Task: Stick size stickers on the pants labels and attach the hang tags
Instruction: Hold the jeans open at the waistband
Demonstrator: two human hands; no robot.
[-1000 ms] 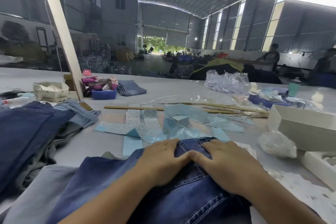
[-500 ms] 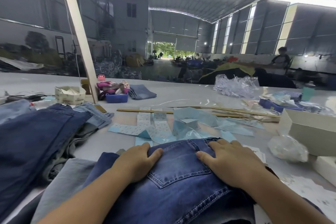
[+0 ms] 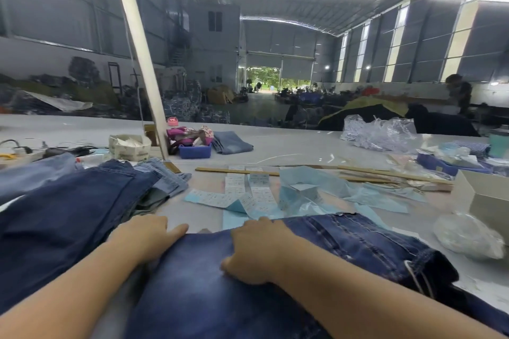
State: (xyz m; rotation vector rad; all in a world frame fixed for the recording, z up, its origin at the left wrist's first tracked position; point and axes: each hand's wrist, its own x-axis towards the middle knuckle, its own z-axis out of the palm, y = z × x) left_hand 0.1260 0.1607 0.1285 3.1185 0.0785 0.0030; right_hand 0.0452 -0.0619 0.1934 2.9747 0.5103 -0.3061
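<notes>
Garment factory hall, stacked jeans, long worktable

Folded dark-blue denim pants lie on the grey desk; white paper size-sticker strips behind them; stacked blue denim jeans left.

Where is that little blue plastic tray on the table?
In the head view, the blue tray sits far left of centre, at the foot of the slanted pale post, between a white paper box and folded light-blue jeans.
</notes>
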